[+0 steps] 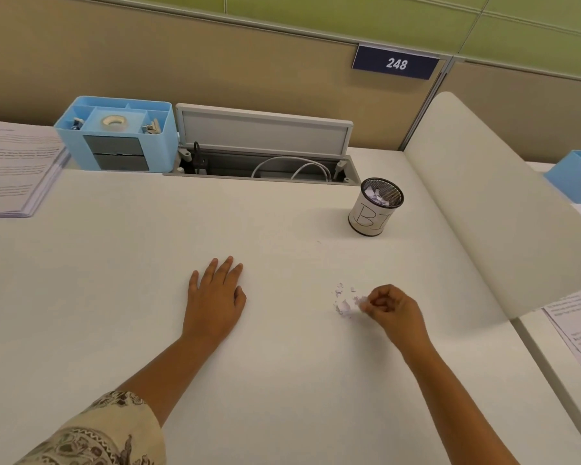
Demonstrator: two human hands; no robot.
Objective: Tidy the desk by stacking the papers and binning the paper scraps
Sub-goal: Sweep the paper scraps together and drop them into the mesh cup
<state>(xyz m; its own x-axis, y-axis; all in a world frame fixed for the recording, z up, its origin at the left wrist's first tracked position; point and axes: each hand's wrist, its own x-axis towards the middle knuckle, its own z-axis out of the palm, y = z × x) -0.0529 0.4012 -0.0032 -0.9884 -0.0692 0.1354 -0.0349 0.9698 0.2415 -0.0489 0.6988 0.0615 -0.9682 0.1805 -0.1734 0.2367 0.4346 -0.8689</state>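
Small heap of white paper scraps (346, 301) on the tabletop (282, 380), right of centre, near the front. Right hand (391, 308) at its edge, fingers (366, 305) curled and pinching at the nearest scraps. Left hand (215, 295) flat on the tabletop, fingers straight, holding nothing, well apart from the heap.

Probably the binning step, with the papers (14, 169) already stacked at far left. Next: gather the loose bits into one pinch, lift, carry up and slightly right to the mesh cup marked as bin (376, 206), already holding scraps. Several trips or a sweep likely needed for the crumbs.

Beyond: blue desk organiser (114, 135), open cable tray (265, 162) with white cords, beige and green partition, number plate 248 (395, 63), curved white divider (483, 203) to the right, with printed sheets (574, 325) on the neighbouring desk.
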